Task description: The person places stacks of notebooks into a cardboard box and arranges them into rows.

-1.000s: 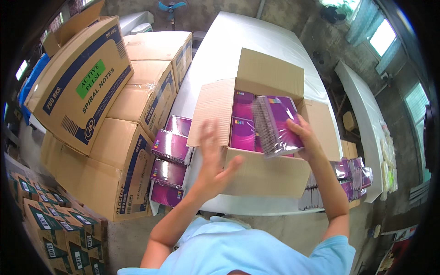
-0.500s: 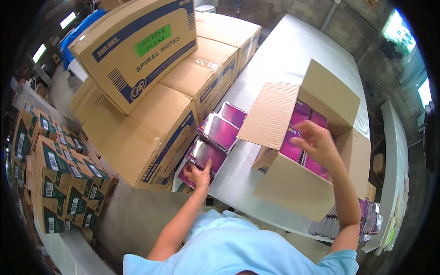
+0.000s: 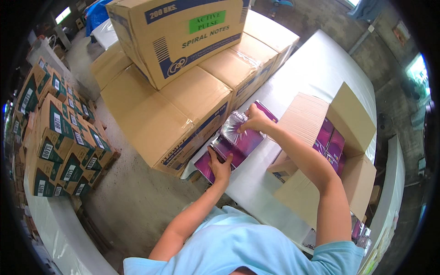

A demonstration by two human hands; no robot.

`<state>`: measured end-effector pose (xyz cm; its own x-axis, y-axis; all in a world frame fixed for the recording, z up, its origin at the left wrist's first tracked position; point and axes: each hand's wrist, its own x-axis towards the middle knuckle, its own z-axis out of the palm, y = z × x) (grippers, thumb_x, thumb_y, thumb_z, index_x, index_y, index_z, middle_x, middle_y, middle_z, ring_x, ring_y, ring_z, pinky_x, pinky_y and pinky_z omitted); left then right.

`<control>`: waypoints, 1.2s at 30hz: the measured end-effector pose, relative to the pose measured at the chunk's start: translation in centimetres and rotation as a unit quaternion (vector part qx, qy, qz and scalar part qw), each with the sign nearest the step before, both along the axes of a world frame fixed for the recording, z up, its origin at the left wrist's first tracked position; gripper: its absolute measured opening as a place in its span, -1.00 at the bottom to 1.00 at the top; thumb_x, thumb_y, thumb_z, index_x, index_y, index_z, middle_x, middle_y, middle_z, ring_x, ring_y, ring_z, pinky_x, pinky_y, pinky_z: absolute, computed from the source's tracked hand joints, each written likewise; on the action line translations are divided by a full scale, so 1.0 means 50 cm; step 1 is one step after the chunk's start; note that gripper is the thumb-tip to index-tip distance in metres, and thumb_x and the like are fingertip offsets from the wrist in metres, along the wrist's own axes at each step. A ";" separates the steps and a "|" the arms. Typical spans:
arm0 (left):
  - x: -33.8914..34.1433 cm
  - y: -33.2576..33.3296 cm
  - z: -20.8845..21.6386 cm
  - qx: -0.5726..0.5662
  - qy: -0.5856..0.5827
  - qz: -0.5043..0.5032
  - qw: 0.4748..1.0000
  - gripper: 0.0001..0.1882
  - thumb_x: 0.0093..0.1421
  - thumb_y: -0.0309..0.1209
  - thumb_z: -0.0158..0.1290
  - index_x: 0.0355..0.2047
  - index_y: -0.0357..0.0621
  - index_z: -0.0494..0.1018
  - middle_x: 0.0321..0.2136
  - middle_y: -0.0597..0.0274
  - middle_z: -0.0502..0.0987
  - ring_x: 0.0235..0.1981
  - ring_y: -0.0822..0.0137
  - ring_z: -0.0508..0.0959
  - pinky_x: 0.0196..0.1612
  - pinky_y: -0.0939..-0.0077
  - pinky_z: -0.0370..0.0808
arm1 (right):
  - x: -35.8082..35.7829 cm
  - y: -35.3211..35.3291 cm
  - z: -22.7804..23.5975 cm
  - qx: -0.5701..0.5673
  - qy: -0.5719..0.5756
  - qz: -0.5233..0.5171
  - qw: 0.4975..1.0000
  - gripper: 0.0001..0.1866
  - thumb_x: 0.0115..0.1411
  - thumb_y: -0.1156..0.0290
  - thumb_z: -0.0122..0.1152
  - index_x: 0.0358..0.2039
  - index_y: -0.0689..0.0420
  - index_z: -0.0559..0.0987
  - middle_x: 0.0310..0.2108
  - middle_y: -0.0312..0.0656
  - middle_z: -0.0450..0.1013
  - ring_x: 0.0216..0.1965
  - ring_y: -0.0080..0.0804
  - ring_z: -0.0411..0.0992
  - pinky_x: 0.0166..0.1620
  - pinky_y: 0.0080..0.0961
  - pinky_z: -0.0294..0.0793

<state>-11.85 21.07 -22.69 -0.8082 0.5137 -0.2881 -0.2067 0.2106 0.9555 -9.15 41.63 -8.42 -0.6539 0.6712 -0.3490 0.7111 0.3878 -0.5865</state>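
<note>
Purple spiral notebooks [image 3: 217, 145] in shiny clear plastic wrap lie in a row at the table's left edge. My left hand [image 3: 220, 170] is at the near end, thumb and forefinger apart on either side of a pack's edge; its other fingers are mostly hidden. At the far end, my right hand [image 3: 257, 119] pinches the crinkled plastic wrap [image 3: 234, 123] of a notebook pack. To the right stands an open cardboard box [image 3: 300, 112], flaps spread, with more purple notebooks [image 3: 329, 137] inside. My right forearm crosses over its near left side.
Large cardboard cartons [image 3: 167, 103] stand left of the notebooks, one carton [image 3: 197, 39] stacked on top. The table [image 3: 316, 68] has a whitish plastic cover. Smaller green-and-brown boxes [image 3: 68, 137] are piled at far left. More wrapped notebooks [image 3: 360, 231] lie at the lower right.
My right hand has moved left from above the open box to the notebook row and taken hold of the plastic wrap. My left hand stays at the row's near end. The view has shifted.
</note>
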 end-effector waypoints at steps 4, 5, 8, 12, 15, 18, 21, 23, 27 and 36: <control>-0.045 0.004 -0.077 0.024 -0.032 0.088 0.995 0.25 -0.15 -0.22 0.42 0.34 -0.36 -0.21 0.16 -0.22 0.24 0.17 -0.10 0.24 0.32 0.13 0.05 | -0.006 -0.170 0.109 0.312 0.151 0.195 0.918 -0.23 -0.32 0.46 0.49 -0.06 0.21 0.30 -0.15 -0.04 0.34 -0.04 -0.01 0.35 -0.05 -0.15 0.42; -0.039 0.016 -0.057 -0.017 -0.033 0.087 0.996 0.19 -0.17 -0.22 0.43 0.29 -0.41 -0.11 0.12 -0.21 0.29 0.17 -0.06 0.26 0.30 0.13 0.08 | 0.017 -0.167 0.119 0.390 0.164 0.216 0.880 -0.27 -0.28 0.47 0.44 -0.04 0.20 0.30 -0.15 -0.07 0.33 -0.05 -0.06 0.33 -0.06 -0.14 0.40; -0.058 0.034 -0.042 0.014 -0.074 0.076 0.994 -0.11 -0.25 -0.35 0.47 0.04 -0.36 0.22 -0.03 -0.03 0.43 -0.03 0.13 0.42 0.12 0.27 0.30 | 0.102 -0.163 0.213 0.395 0.258 0.147 0.869 -0.18 -0.24 0.42 0.46 0.10 0.16 0.30 -0.16 -0.04 0.35 -0.08 -0.04 0.35 -0.05 -0.19 0.39; -0.094 -0.007 -0.014 0.167 -0.149 0.050 0.973 -0.14 -0.18 -0.59 0.37 0.12 -0.22 0.14 0.01 0.07 0.37 -0.03 0.20 0.45 0.08 0.32 0.40 | 0.294 -0.139 0.344 0.296 0.330 -0.060 0.894 -0.12 -0.06 0.38 0.45 0.28 0.02 0.22 -0.13 0.01 0.45 -0.18 -0.16 0.51 -0.13 -0.25 0.51; -0.099 -0.073 0.113 0.192 -0.199 -0.002 0.961 -0.30 -0.07 -0.65 0.20 0.12 -0.19 0.21 -0.03 0.09 0.39 -0.04 0.22 0.48 0.05 0.34 0.48 | 0.460 -0.105 0.383 0.378 0.241 -0.165 0.878 -0.18 0.06 0.38 0.37 0.32 -0.06 0.20 -0.05 0.02 0.47 -0.19 -0.28 0.54 -0.14 -0.32 0.53; -0.073 -0.078 0.216 0.270 -0.199 -0.038 0.941 -0.34 -0.03 -0.60 0.09 0.14 -0.19 0.20 -0.06 0.09 0.41 -0.06 0.21 0.50 0.03 0.32 0.50 | 0.639 -0.046 0.366 0.381 0.178 -0.247 0.873 -0.17 0.09 0.29 0.35 0.35 -0.10 0.16 0.07 0.04 0.40 -0.10 -0.25 0.51 -0.06 -0.24 0.50; -0.043 -0.035 0.286 0.295 -0.216 -0.128 0.922 -0.36 -0.03 -0.55 0.01 0.14 -0.19 0.22 -0.08 0.09 0.42 -0.07 0.21 0.51 0.03 0.34 0.51 | 0.841 0.052 0.230 0.444 -0.016 -0.301 0.844 -0.09 0.07 0.18 0.36 0.37 -0.12 0.08 0.22 0.07 0.25 0.10 -0.13 0.38 0.11 -0.12 0.36; -0.027 -0.025 0.335 0.304 -0.225 -0.133 0.916 -0.38 -0.01 -0.53 0.00 0.14 -0.19 0.23 -0.09 0.09 0.43 -0.06 0.21 0.51 0.03 0.35 0.51 | 0.857 0.069 0.174 0.468 -0.245 -0.177 0.831 -0.01 0.03 0.14 0.38 0.38 -0.07 0.02 0.32 0.08 0.10 0.27 -0.03 0.19 0.25 -0.08 0.19; 0.024 0.015 0.409 0.322 -0.298 -0.203 0.875 -0.42 0.06 -0.46 -0.01 0.14 -0.21 0.22 -0.08 0.07 0.43 -0.07 0.21 0.52 0.01 0.35 0.52 | 0.881 0.054 0.038 0.299 -0.352 -0.079 0.883 0.01 -0.04 0.16 0.42 0.36 0.05 0.06 0.34 0.06 0.05 0.30 0.03 0.14 0.29 -0.10 0.16; 0.306 0.217 0.498 0.369 -0.104 -0.535 0.753 0.01 0.28 -0.31 0.07 0.38 -0.02 -0.53 0.36 -0.04 -0.13 0.32 0.16 0.06 0.34 0.27 0.06 | 0.650 -0.165 0.346 -0.092 0.527 -0.167 0.828 -0.22 0.26 0.19 0.16 0.40 -0.11 0.01 0.02 -0.09 0.34 -0.03 -0.47 0.41 -0.14 -0.51 0.56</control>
